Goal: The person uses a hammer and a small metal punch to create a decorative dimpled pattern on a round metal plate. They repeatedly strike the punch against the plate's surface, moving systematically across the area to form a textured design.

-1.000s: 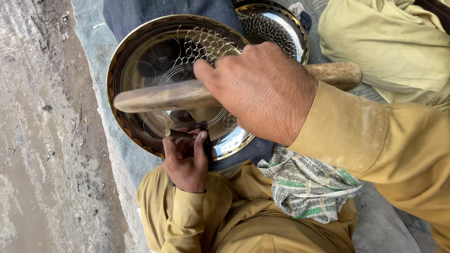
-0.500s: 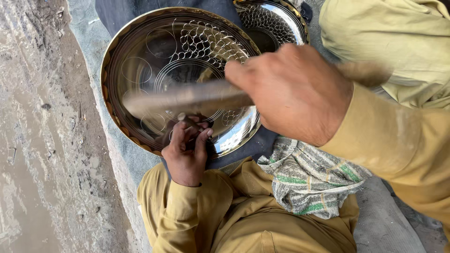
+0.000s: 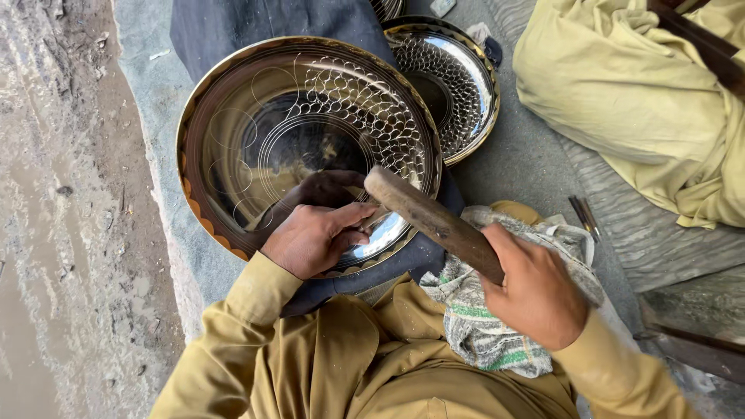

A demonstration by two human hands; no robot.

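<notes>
A large shiny metal bowl (image 3: 256,132) with a scale pattern punched over part of its inside lies in front of me on a dark cloth. My left hand (image 3: 314,233) rests on its near rim, fingers pinched on a small punch tool that is mostly hidden. My right hand (image 3: 535,291) grips a wooden mallet (image 3: 431,217) by the handle; its head is down beside the left hand's fingers, over the bowl's near edge.
A second patterned metal bowl (image 3: 458,77) sits behind the first at the right. A striped green and white cloth (image 3: 481,326) lies on my lap. Thin metal tools (image 3: 583,216) lie on the grey mat. Yellow fabric (image 3: 644,101) fills the upper right; muddy ground (image 3: 62,233) at left.
The mallet was held across the bowl with my right hand high over it; it has swung down and my right hand now sits lower right. The view has shifted.
</notes>
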